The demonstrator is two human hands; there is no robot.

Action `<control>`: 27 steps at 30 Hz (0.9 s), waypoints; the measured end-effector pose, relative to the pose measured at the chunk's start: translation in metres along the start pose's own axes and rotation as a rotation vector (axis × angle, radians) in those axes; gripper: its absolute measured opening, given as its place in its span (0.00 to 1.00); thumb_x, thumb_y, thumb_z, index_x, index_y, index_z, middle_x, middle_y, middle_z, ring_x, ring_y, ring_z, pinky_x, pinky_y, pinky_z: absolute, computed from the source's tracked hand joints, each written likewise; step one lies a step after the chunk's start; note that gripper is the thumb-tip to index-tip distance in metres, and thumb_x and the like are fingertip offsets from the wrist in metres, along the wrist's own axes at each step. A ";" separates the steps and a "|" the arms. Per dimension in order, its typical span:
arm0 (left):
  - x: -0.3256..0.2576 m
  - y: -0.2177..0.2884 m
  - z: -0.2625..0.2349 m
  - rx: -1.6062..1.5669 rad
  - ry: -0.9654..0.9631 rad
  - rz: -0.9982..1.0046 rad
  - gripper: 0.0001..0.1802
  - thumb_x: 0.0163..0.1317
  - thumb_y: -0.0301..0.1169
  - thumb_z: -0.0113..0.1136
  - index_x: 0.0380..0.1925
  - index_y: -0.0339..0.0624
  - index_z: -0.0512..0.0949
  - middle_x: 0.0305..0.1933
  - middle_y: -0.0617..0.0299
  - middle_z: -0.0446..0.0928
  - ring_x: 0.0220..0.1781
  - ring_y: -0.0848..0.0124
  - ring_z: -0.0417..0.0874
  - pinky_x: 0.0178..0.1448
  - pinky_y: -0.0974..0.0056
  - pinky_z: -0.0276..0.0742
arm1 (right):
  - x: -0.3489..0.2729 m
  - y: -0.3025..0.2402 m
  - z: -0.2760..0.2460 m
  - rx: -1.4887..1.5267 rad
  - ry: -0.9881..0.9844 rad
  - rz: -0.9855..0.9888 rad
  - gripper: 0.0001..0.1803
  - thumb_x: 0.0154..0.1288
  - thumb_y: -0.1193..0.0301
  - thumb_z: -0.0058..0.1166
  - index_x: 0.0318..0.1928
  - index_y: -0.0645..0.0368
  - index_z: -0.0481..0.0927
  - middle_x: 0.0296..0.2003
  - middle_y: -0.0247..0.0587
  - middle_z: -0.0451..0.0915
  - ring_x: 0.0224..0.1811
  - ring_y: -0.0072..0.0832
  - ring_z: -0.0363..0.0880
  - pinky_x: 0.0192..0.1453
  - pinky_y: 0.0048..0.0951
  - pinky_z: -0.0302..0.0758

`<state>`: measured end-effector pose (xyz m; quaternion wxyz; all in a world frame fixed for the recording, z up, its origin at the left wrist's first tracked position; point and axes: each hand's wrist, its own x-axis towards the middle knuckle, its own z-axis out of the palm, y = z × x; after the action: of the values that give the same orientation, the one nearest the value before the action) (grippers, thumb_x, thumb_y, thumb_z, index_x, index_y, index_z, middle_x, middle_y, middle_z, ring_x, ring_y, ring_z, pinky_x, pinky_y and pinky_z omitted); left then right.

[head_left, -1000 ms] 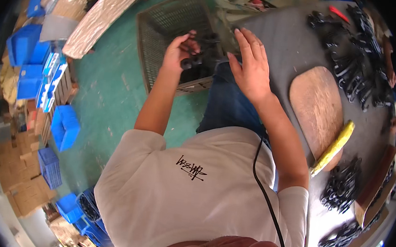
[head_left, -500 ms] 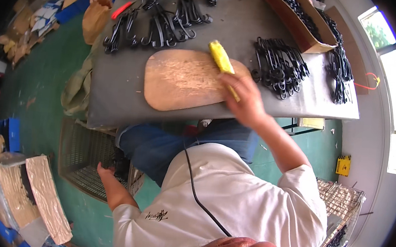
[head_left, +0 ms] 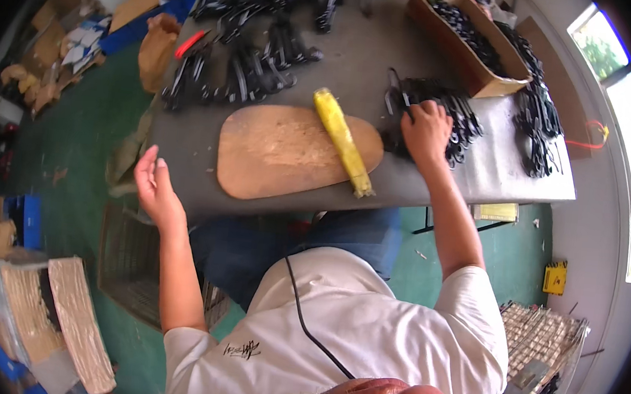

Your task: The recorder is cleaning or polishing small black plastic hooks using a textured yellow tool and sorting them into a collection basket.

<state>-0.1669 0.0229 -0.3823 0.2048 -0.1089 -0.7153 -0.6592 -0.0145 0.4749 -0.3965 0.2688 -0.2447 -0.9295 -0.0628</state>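
Observation:
My right hand (head_left: 427, 133) is over a pile of black hooked pieces (head_left: 468, 129) on the right side of the table. Its fingers are bent onto the pieces, and one black hook (head_left: 394, 84) sticks out by the fingertips. Off the table's left front corner, my left hand (head_left: 157, 187) is raised with fingers and thumb apart, holding nothing. Between the hands lies a worn wooden board (head_left: 267, 151) with rounded ends. Across its right part rests a long yellow wrapped bar (head_left: 341, 141), untouched, its near end past the board's edge.
More black hooked pieces (head_left: 255, 72) lie in bunches at the back left, near a red-handled tool (head_left: 191, 42). A cardboard box (head_left: 483, 82) of black parts stands at the back right. Below the table's left side is a mesh crate (head_left: 129, 271).
My right hand has let go of the yellow bar, now lying on the board, and moved right to the black hooks. My left hand has risen from the crate to beside the table.

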 end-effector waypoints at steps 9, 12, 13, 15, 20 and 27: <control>-0.024 0.066 0.154 -0.600 -0.891 -0.468 0.35 0.72 0.45 0.59 0.72 0.38 0.64 0.63 0.57 0.77 0.37 0.83 0.69 0.47 0.77 0.67 | -0.030 -0.099 -0.057 1.043 0.095 -0.315 0.12 0.52 0.72 0.66 0.39 0.59 0.83 0.30 0.42 0.77 0.37 0.43 0.78 0.40 0.45 0.73; -0.009 0.065 0.162 -0.766 -0.985 -0.553 0.27 0.74 0.45 0.57 0.64 0.38 0.74 0.48 0.63 0.83 0.30 0.86 0.66 0.36 0.79 0.63 | -0.050 -0.114 -0.051 1.169 -0.167 -0.318 0.17 0.61 0.66 0.66 0.49 0.58 0.83 0.35 0.44 0.76 0.42 0.42 0.78 0.47 0.40 0.75; -0.012 0.071 0.164 -0.701 -0.856 -0.614 0.20 0.75 0.43 0.55 0.55 0.39 0.80 0.39 0.67 0.84 0.27 0.87 0.62 0.29 0.79 0.57 | -0.052 -0.112 -0.050 1.177 -0.165 -0.322 0.17 0.61 0.66 0.66 0.49 0.58 0.83 0.35 0.44 0.76 0.42 0.42 0.78 0.47 0.40 0.75; -0.013 0.071 0.161 -0.608 -0.774 -0.559 0.19 0.76 0.42 0.55 0.54 0.39 0.81 0.40 0.65 0.84 0.27 0.87 0.63 0.30 0.80 0.57 | -0.058 -0.103 -0.048 0.677 -0.024 -0.175 0.26 0.63 0.58 0.64 0.58 0.57 0.79 0.40 0.45 0.75 0.47 0.41 0.76 0.53 0.40 0.73; -0.008 0.055 0.152 -0.359 -0.702 -0.388 0.18 0.77 0.41 0.53 0.53 0.40 0.81 0.46 0.61 0.85 0.36 0.87 0.73 0.37 0.78 0.61 | -0.075 -0.105 -0.010 0.534 -0.334 -0.145 0.42 0.60 0.54 0.64 0.71 0.57 0.66 0.44 0.47 0.75 0.50 0.45 0.78 0.54 0.42 0.76; 0.006 0.045 0.158 -0.317 -0.797 -0.309 0.18 0.76 0.40 0.54 0.54 0.39 0.80 0.44 0.65 0.84 0.43 0.83 0.77 0.42 0.75 0.65 | -0.067 -0.069 -0.030 1.531 -0.938 0.503 0.32 0.72 0.67 0.51 0.73 0.63 0.60 0.45 0.47 0.81 0.41 0.31 0.81 0.45 0.32 0.80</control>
<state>-0.1767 0.1835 -0.3472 -0.2064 -0.2761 -0.6363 -0.6901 0.0154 0.3785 -0.4054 -0.0402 -0.1954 -0.6509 0.7325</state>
